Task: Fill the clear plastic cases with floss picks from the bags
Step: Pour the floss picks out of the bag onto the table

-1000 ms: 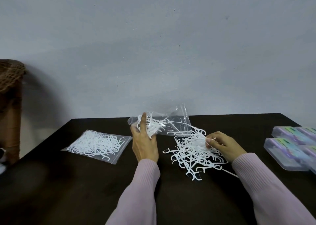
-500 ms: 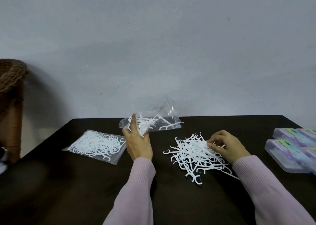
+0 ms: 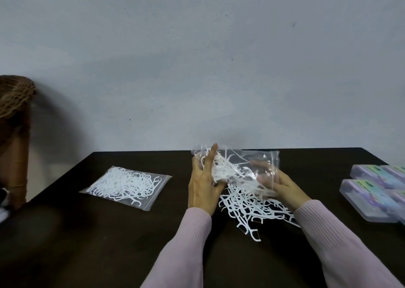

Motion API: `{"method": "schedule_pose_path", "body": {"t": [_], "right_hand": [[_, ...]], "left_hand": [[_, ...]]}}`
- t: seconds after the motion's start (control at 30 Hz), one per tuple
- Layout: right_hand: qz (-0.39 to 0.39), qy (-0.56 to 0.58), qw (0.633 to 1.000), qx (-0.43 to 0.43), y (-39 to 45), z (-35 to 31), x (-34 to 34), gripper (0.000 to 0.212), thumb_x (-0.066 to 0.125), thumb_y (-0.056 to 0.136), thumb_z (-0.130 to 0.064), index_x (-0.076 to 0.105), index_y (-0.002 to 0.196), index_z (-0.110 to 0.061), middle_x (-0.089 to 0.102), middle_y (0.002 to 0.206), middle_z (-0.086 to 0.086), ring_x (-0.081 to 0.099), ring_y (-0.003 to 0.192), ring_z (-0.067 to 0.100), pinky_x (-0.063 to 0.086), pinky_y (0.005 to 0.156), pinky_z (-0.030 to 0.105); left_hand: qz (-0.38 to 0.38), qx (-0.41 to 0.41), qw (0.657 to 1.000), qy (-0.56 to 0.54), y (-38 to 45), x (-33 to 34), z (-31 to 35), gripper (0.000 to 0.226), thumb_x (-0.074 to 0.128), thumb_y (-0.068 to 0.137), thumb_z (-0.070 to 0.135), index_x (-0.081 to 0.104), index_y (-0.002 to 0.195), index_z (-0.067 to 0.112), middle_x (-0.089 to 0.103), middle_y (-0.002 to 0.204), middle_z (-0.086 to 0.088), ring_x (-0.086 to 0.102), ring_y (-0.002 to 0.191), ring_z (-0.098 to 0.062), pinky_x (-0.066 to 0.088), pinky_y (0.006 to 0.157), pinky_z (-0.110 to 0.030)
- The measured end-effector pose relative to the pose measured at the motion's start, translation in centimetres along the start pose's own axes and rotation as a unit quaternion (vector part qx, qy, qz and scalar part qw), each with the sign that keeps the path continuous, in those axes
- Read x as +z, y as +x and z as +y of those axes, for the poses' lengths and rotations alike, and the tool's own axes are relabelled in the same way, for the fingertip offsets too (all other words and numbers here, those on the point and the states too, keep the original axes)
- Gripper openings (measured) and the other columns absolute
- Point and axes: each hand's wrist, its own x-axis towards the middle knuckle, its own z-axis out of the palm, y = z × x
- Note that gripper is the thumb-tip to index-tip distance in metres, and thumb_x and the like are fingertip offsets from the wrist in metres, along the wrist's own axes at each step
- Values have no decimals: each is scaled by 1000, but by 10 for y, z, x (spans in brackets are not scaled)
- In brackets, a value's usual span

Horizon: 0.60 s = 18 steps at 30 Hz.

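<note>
A clear plastic bag (image 3: 245,167), still partly filled with white floss picks, is held above the dark table (image 3: 109,244) between both hands. My left hand (image 3: 202,184) grips its left end, fingers curled into the plastic. My right hand (image 3: 282,186) holds the bag's right side, its fingers seen through the film. Under the bag lies a loose pile of floss picks (image 3: 247,211). A second, full bag of picks (image 3: 127,186) lies flat at the left. Several clear plastic cases (image 3: 368,198) with purple and green inserts sit at the right edge.
A brown wicker chair (image 3: 15,121) stands off the table's left end, against a plain grey wall (image 3: 197,68). Something white (image 3: 3,209) shows at the left frame edge.
My left hand brought the half-full bag to the right, over the loose pile. My right hand left the pile and took hold of the bag's right side.
</note>
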Motion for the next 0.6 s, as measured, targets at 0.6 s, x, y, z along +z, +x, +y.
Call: {"method": "schedule_pose_path", "body": {"t": [0.6], "right_hand": [[-26, -188, 982, 1, -3, 4, -3, 38, 71, 75, -22, 48, 102, -34, 54, 98, -12, 59, 79, 3, 51, 62, 18]], "left_hand": [[20, 118, 991, -62, -5, 9, -1, 114, 71, 67, -16, 11, 143, 44, 35, 146, 7, 51, 102, -17, 32, 77, 9]]}}
